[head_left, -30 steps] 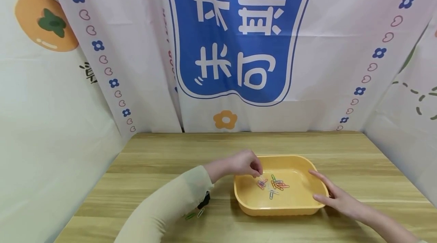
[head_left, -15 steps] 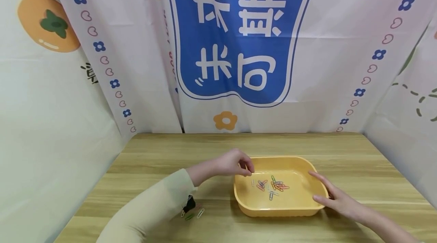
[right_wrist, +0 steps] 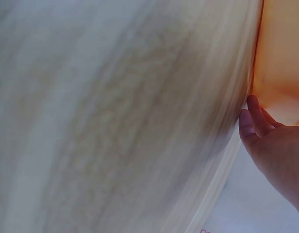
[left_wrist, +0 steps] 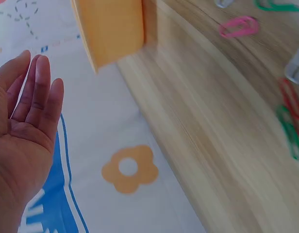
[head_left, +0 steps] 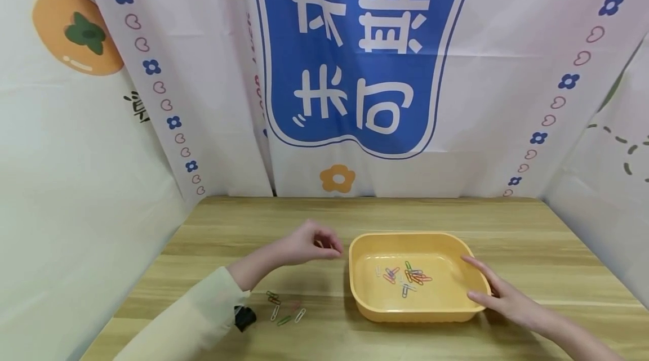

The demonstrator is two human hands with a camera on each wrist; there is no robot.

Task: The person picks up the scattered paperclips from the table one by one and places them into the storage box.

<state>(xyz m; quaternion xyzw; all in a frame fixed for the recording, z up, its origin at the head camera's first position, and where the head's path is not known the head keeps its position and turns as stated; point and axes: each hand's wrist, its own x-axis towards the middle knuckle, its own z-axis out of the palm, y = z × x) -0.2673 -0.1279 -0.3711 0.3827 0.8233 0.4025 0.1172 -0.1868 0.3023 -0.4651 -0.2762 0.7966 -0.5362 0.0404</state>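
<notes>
My left hand (head_left: 313, 241) is above the table, left of the yellow tray (head_left: 416, 315). Its fingers are loosely bent with nothing between them, as the left wrist view also shows. Several coloured paper clips (head_left: 417, 276) lie in the tray, red, green, blue and pale ones. More lie on the table below my left forearm: white (head_left: 300, 315), green (head_left: 284, 320) and pink (left_wrist: 239, 26). My right hand (head_left: 507, 296) holds the tray's right end, thumb and forefinger over the rim. In the right wrist view, fingertips (right_wrist: 253, 103) meet the tray's outer wall.
The wood-grain table (head_left: 324, 344) ends at a printed white cloth (head_left: 481, 124) hung behind it. Cloth also covers the left and right sides. A black object (head_left: 245, 317) shows at my left sleeve (head_left: 203, 299).
My left hand has drawn back leftward from over the tray, leaving a pale paper clip inside. More paper clips on the table have come into sight. My right hand stays on the tray.
</notes>
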